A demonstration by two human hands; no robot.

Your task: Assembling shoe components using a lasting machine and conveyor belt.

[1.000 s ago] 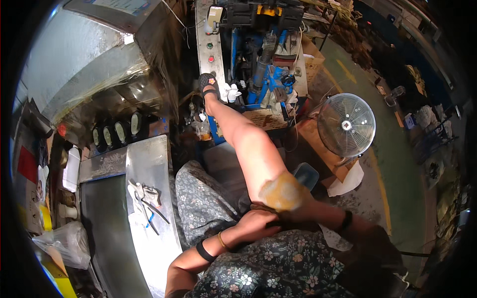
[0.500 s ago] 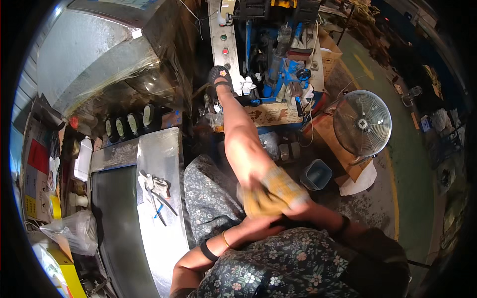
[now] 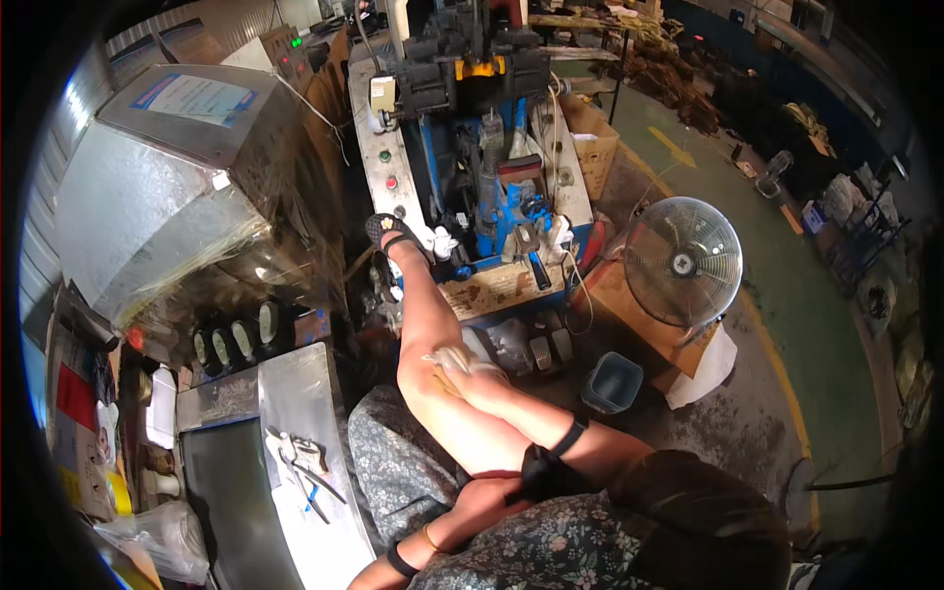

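My right hand (image 3: 464, 368) wears a work glove, pale on the back with yellow showing beneath. It lies on the bare shin of my outstretched leg (image 3: 433, 315), just below the knee, its fingers stretched toward the left. Nothing shows in its grasp. Low over my lap is my left hand (image 3: 492, 495), bare, beside a dark bunched cloth (image 3: 546, 474). Its fingers are hidden, so their hold cannot be made out. A floral skirt (image 3: 393, 442) covers my other leg. My shoe (image 3: 386, 232) rests against the blue machine's (image 3: 506, 231) front panel.
On the metal table (image 3: 295, 393) at left lie pliers-like cutters (image 3: 307, 477). Several dark shoe-shaped pieces (image 3: 244, 339) stand behind it. Right of my leg are a grey-blue bin (image 3: 613, 382) and a round floor fan (image 3: 683, 262). A grey covered machine (image 3: 147, 187) stands at far left.
My gloved right hand has moved from over my lap up and left onto my shin, and its pale back now shows. My left hand stays low by my lap. The view has tilted up.
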